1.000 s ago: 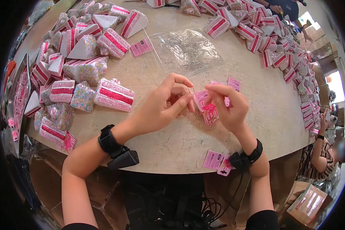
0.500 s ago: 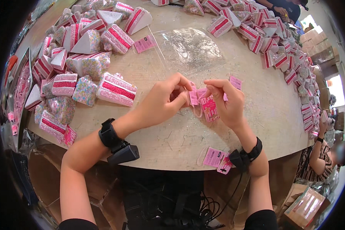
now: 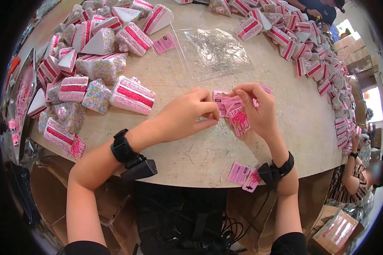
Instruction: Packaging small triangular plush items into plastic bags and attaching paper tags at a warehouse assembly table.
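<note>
My left hand [image 3: 193, 111] is closed, its thumb and forefinger pinched beside the left edge of several pink tags. A thin, pale string loop [image 3: 221, 123] shows at its fingertips; whether they grip it is hard to tell. My right hand [image 3: 259, 109] is closed on the pink printed tags [image 3: 239, 122], which fan out below and left of its fingers. Left of my hands lies a glittery pink-and-white cake-slice ornament [image 3: 132, 97] with a red middle stripe. Beyond them, a clear plastic bag [image 3: 217, 53] carries many thin metal wire hooks.
Heaped cake-slice ornaments [image 3: 95, 42] cover the table's left side; another pile [image 3: 306, 63] curves along the right. Loose wire hooks [image 3: 190, 155] and pink tags [image 3: 237, 173] lie near the front edge. A co-worker [image 3: 357, 174] sits at right; another person [image 3: 317, 10] is at far right.
My left hand has turned, and its fingertips have come down toward the string loop. The tags have tilted under my right hand. The whole view has shifted slightly.
</note>
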A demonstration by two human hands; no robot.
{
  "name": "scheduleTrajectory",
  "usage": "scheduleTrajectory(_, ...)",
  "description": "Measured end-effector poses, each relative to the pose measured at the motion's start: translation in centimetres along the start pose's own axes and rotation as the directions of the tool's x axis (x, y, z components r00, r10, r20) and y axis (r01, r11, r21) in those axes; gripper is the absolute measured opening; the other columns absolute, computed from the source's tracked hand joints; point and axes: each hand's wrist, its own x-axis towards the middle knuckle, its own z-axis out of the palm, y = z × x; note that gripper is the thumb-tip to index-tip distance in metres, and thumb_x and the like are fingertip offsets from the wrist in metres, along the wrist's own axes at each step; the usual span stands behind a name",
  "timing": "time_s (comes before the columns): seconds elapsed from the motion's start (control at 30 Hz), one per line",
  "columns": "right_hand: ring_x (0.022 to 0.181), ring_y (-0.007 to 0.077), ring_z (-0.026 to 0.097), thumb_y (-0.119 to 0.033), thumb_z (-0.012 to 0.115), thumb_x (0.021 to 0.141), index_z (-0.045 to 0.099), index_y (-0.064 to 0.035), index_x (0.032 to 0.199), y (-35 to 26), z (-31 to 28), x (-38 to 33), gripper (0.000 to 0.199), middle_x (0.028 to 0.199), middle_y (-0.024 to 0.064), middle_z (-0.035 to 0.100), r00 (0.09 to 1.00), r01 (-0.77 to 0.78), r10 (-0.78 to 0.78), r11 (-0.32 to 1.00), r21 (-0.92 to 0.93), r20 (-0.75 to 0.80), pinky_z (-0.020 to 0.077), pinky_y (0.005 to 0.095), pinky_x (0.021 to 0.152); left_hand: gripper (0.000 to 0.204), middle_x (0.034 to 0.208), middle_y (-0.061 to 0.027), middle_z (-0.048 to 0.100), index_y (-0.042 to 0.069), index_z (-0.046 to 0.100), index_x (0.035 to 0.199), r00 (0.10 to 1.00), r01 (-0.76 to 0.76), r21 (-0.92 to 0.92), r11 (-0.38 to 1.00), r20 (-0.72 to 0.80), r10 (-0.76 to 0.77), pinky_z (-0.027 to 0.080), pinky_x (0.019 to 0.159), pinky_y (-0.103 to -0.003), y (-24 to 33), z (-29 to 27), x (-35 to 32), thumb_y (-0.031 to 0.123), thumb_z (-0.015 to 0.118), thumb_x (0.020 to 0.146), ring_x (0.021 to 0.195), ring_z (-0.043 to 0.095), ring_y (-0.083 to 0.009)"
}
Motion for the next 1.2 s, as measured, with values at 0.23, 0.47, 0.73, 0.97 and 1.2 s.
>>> scheduleTrajectory(0.23, 0.067, 0.0201, 0.060, -0.008, 0.063, 0.090, 0.062, -0.0019, 0.093, 0.7, 0.2, 0.0, 0.006, 0.080, 0.0098, 0.064, 0.998, 0.065, -0.064, 0.994, -0.087, 0.012, 0.0465, 0.0314, 0.061, 0.014, 0.093, -0.0072, 0.053, 0.006, 0.064, 0.090, 0.951, -0.001, 0.178, 0.984, -0.305, 0.056, 0.044, 0.080, -0.033, 0.7, -0.2, 0.5, 0.009, 0.074, 0.080, 0.093, 0.052, -0.0222)
scheduleTrajectory(0.47, 0.072, 0.0232, 0.055, -0.002, 0.064, 0.085, 0.061, -0.0026, 0.090, 0.2, 0.3, 0.1, 0.006, 0.079, 0.0088, 0.059, 0.976, 0.216, -0.211, 0.958, -0.190, 0.045, 0.0446, 0.0328, 0.062, 0.014, 0.089, -0.0071, 0.055, 0.004, 0.063, 0.091, 0.918, -0.073, 0.033, 0.997, -0.387, 0.080, 0.046, 0.072, -0.029, 0.9, -0.4, 0.5, 0.007, 0.072, 0.081, 0.079, 0.057, -0.0188)
scheduleTrajectory(0.73, 0.068, 0.0170, 0.057, -0.002, 0.063, 0.086, 0.060, -0.0019, 0.086, -1.1, 1.0, -0.9, 0.002, 0.074, 0.0070, 0.059, 0.977, 0.057, -0.068, 0.997, 0.058, 0.205, 0.0441, 0.0288, 0.061, 0.012, 0.085, -0.0058, 0.055, 0.005, 0.063, 0.092, 0.911, -0.002, 0.093, 0.996, -0.412, 0.040, 0.045, 0.070, -0.031, 0.8, -0.4, 0.4, 0.009, 0.070, 0.083, 0.076, 0.057, -0.0184)
scheduleTrajectory(0.97, 0.062, 0.0027, 0.051, -0.008, 0.062, 0.091, 0.060, -0.0005, 0.086, -0.7, 1.1, -1.2, 0.009, 0.068, 0.0000, 0.057, 0.958, -0.267, 0.194, 0.873, 0.407, 0.213, 0.0407, 0.0210, 0.055, 0.018, 0.087, -0.0049, 0.057, 0.010, 0.064, 0.095, 0.899, 0.010, 0.239, 0.971, -0.427, 0.096, 0.040, 0.082, -0.035, 1.5, -0.6, 0.5, 0.011, 0.073, 0.079, 0.083, 0.055, -0.0221)
scheduleTrajectory(1.2, 0.058, 0.0039, 0.051, -0.005, 0.065, 0.089, 0.060, -0.0011, 0.085, -1.2, 1.2, -0.9, 0.007, 0.065, 0.0007, 0.057, 0.997, -0.044, 0.036, 0.990, 0.131, 0.062, 0.0403, 0.0211, 0.051, 0.019, 0.084, -0.0024, 0.060, 0.011, 0.065, 0.092, 0.900, -0.123, 0.342, 0.932, -0.358, 0.250, 0.038, 0.084, -0.035, 1.6, -0.8, 0.3, 0.013, 0.075, 0.076, 0.085, 0.055, -0.0212)
